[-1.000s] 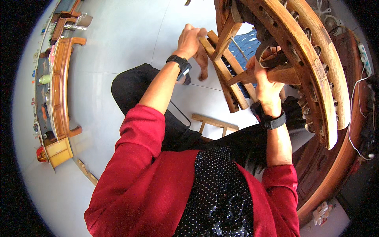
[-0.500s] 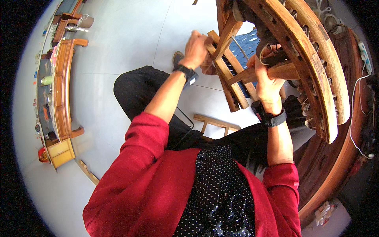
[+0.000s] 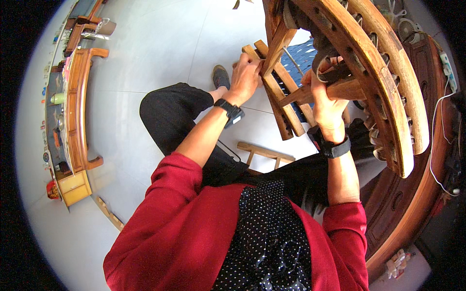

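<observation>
A wooden folding stool (image 3: pixel 383 92) with curved rails and dark straps laced through its slots fills the upper right. My right hand (image 3: pixel 330 99) is wrapped round one of its wooden crossbars. At the stool's left legs is my left hand (image 3: pixel 245 77), its fingers curled together against the wood; whatever they pinch is hidden. Beneath the hands, wooden slats (image 3: pixel 286 99) with holes slant downward. Behind them shows a blue seat (image 3: pixel 303 56) with white flecks, and a thin metal rod (image 3: pixel 293 59) runs across in front of it.
My bent knee (image 3: pixel 170 109) in black trousers juts to the left, with a dark shoe (image 3: pixel 220 76) beyond. A small wooden frame (image 3: pixel 266 150) stands on the floor between my legs. A carved brown cabinet (image 3: pixel 393 203) lines the right, and a long wooden table (image 3: pixel 77 111) the left.
My left hand has moved slightly down and in against the stool's legs, its fingers now curled there. More of the shoe shows. My right hand keeps its grip.
</observation>
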The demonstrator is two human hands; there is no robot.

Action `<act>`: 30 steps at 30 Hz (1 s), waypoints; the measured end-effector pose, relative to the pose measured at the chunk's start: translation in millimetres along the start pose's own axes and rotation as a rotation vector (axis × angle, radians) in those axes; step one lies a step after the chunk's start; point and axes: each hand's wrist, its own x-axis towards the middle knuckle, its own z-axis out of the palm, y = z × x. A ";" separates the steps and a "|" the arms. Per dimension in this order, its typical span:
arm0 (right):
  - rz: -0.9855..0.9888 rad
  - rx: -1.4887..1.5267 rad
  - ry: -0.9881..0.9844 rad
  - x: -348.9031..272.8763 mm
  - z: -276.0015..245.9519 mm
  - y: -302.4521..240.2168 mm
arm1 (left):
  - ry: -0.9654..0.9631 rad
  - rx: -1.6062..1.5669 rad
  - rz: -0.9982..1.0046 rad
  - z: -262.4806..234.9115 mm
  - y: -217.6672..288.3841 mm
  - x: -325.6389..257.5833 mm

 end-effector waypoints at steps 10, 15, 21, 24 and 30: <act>-0.001 -0.090 -0.034 -2.8 1.7 -2.5 | -0.019 0.071 0.012 -19.8 -13.4 42.5; 0.009 -0.152 -0.079 -4.1 -8.4 4.9 | 0.169 0.033 0.285 -1.9 -3.9 13.1; 0.230 0.108 -0.050 -9.6 -8.9 5.1 | 0.007 0.167 0.006 -13.8 -14.5 49.4; 0.178 0.057 -0.051 -7.5 -9.7 4.9 | 0.160 0.151 0.236 -3.7 4.3 17.4; 0.077 -0.094 -0.044 -3.1 -5.4 5.3 | -0.158 -0.100 -0.089 -16.3 -0.3 31.6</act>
